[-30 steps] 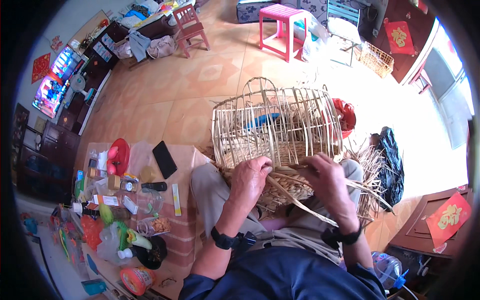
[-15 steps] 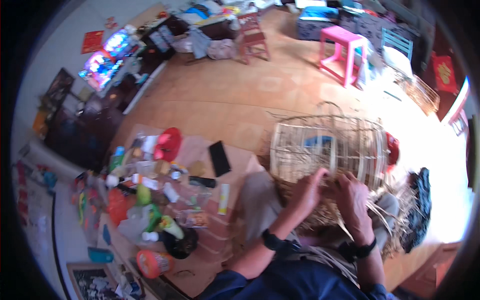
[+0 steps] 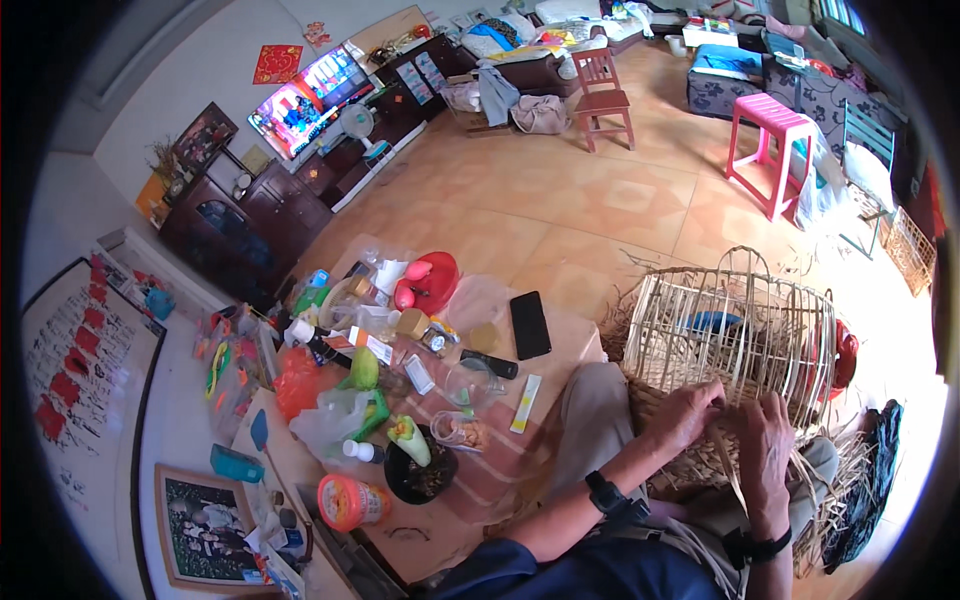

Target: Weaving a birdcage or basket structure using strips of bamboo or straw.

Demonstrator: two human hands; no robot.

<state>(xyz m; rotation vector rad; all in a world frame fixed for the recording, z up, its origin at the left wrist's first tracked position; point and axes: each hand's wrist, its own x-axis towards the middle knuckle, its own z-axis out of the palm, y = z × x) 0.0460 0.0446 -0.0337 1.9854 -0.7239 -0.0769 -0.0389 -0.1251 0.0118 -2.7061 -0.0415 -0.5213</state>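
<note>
A half-woven basket rests on its side by my knees. Pale upright stakes stand bare on its far part, and brown plaited weave covers the part nearest me. At the edge of the weave, my left hand pinches a straw strand with thumb and fingertips together. Close to its right, my right hand is closed, fingers curled on the same weaving strand, whose tail hangs down between the two hands. The fingertips of both hands touch the stakes. What lies under my palms is hidden.
Loose straw and a dark plastic bag lie at right. Left of my leg, a cluttered table bears a black phone, a remote and a black pot. A pink stool stands beyond the basket.
The view has swung left, so everything sits farther right and looks sharper. My hands stay at the basket; the right hand has turned slightly and the strand's tail now shows between them.
</note>
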